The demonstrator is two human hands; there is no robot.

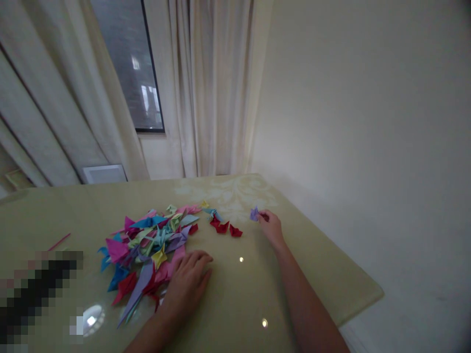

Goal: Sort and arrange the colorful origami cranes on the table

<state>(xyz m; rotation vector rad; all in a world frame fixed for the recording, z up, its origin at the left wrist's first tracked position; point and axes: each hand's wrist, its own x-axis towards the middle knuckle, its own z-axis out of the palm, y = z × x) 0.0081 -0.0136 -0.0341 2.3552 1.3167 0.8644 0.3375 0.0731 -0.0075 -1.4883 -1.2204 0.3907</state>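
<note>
A small purple origami piece (254, 214) is pinched between the fingertips of my right hand (271, 225), over the right part of the table. My left hand (188, 280) lies palm down at the right edge of a heap of folded paper pieces (147, 235), fingers stretched out and a little bent. Pink, blue, red, green, yellow and purple pieces make up the heap. Between my hands, several small red pieces (222, 227) lie in a loose group, with a light blue piece (213, 213) just behind them.
The pale table (309, 255) has its right edge beyond my right forearm. A thin pink stick (59, 241) lies at the left, near a pixelated dark patch. Curtains (213, 88), a window (128, 63) and a white-framed panel (105, 174) stand behind; a bare wall (368, 122) is to the right.
</note>
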